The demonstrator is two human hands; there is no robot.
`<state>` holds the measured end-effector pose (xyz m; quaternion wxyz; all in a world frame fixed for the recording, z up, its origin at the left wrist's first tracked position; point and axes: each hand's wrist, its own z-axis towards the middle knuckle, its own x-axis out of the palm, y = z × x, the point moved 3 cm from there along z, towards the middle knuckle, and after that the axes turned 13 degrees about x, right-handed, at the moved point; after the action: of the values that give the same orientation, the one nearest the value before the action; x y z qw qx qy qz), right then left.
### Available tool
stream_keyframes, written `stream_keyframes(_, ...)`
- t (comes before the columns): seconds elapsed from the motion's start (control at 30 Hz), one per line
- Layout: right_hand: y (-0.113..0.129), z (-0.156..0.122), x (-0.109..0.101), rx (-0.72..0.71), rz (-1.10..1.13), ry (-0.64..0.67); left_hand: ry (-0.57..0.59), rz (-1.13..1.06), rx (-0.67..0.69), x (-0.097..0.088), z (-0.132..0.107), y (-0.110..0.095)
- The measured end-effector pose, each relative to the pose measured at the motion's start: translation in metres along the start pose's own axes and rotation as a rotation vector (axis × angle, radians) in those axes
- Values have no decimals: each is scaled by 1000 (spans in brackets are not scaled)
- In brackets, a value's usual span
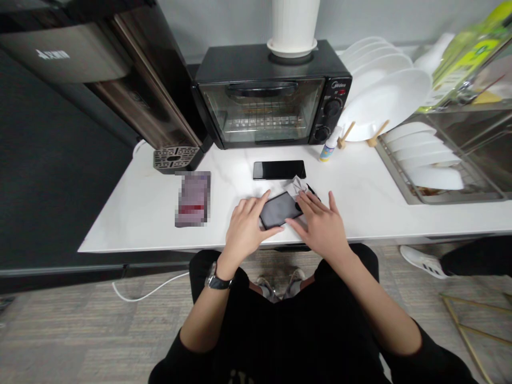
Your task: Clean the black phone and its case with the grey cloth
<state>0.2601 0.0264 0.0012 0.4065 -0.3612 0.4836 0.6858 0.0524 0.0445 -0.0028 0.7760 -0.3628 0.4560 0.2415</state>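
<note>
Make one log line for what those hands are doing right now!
left hand: on phone | right hand: touching phone | nearby: crumpled paper, other phone

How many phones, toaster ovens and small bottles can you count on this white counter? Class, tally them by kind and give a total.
Phones: 2
Toaster ovens: 1
Small bottles: 1
Total: 4

Left hand [245,228], right hand [320,226] close; fingers [314,209] spread

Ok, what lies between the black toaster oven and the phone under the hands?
The head view shows a second black smartphone lying flat on the white counter, beyond the held phone.
</note>
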Motion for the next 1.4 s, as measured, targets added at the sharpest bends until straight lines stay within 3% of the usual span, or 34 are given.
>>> stream_keyframes(0.1, 28, -14, 5, -214, 123, 174, 26, -2, -2, -1, 0, 0)
stream_keyframes(0.17, 36, -16, 7, -249, 197, 239, 32, 1, -7, -1, -1, 0)
stream_keyframes(0.4, -9, 5, 1, 69, 11, -18, 9, 11, -2, 0, 0, 0)
stream_keyframes(0.57, 33, -13, 11, -188, 163, 182, 33, 19, 4, -1, 0, 0)
stream_keyframes(0.63, 38, -14, 13, -220, 223, 238, 39, 22, 2, -1, 0, -1)
stream_keyframes(0.83, -7, 9, 4, 88, 55, -55, -2, 13, 10, 1, -1, 0)
stream_keyframes(0.9, -2, 5, 7, 67, 50, -53, -1, 8, 11, 1, -1, 0)
stream_keyframes(1.03, 38, -13, 17, -172, 189, 152, 27, 8, 9, 1, -1, 1)
stream_keyframes(1.1, 42, -14, 17, -207, 235, 217, 31, 8, 6, 0, -1, 1)
stream_keyframes(1.17, 29, -6, 14, -134, 207, 181, 20, 1, 11, 0, -1, 0)
stream_keyframes(1.3, -6, 13, 6, 90, 60, -49, -3, 3, 15, 0, 0, 0)
stream_keyframes(1.4, 10, 7, 12, 12, 57, -25, 5, -10, 19, 0, 0, 0)
